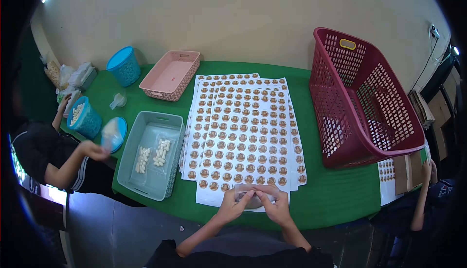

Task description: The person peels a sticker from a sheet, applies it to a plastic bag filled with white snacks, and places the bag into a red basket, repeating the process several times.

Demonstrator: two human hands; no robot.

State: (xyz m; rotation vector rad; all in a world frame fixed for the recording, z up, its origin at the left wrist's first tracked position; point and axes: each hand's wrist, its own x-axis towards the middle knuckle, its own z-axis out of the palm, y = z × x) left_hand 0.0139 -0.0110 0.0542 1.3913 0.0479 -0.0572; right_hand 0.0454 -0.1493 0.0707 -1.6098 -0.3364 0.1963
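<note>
At the front edge of the sticker sheets, my left hand [233,206] and my right hand [278,208] meet with fingertips pinched together. Between them is a small clear plastic bag [254,203], gripped from both sides; its contents cannot be made out. Beneath and beyond my hands lie overlapping white sheets [243,137] printed with rows of round brown stickers. Left of the sheets stands a grey-green basket [181,144] holding two clear packets [162,152] of pale, finger-shaped pieces.
A pink basket [189,76], a blue-lidded tub [125,69] and an open tub [88,124] of pale pieces stand left. A co-worker's hand [95,150] holds a bag there. A tall maroon basket [335,137] stands right, near another person's hands [429,171].
</note>
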